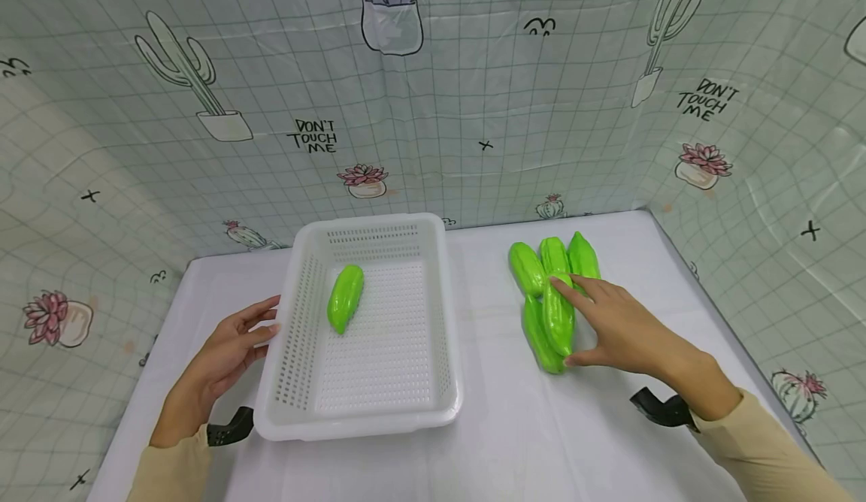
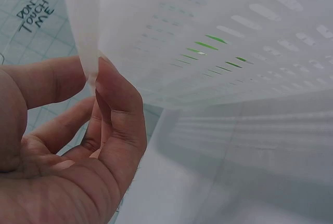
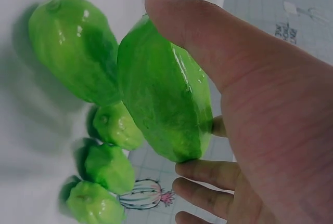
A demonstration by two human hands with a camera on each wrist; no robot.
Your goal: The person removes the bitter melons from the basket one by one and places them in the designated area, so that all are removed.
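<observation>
A white plastic basket (image 1: 358,429) with slotted walls stands on the left part of the table, one green papaya (image 1: 346,298) lying inside near its left wall. My left hand (image 1: 228,352) pinches the basket's left rim, with fingers on both sides of the edge in the left wrist view. On the right, my right hand (image 1: 625,329) grips another green papaya (image 3: 164,89) lengthwise, thumb at one end and fingers at the other. That papaya appears raised over its neighbours. Several more papayas (image 1: 526,267) lie grouped around and beneath it.
A white cloth covers the table (image 1: 501,442). Behind and at both sides hangs a grid-patterned curtain (image 1: 433,111) printed with cacti and lettering. Black straps (image 1: 661,407) sit at both wrists, over beige sleeves.
</observation>
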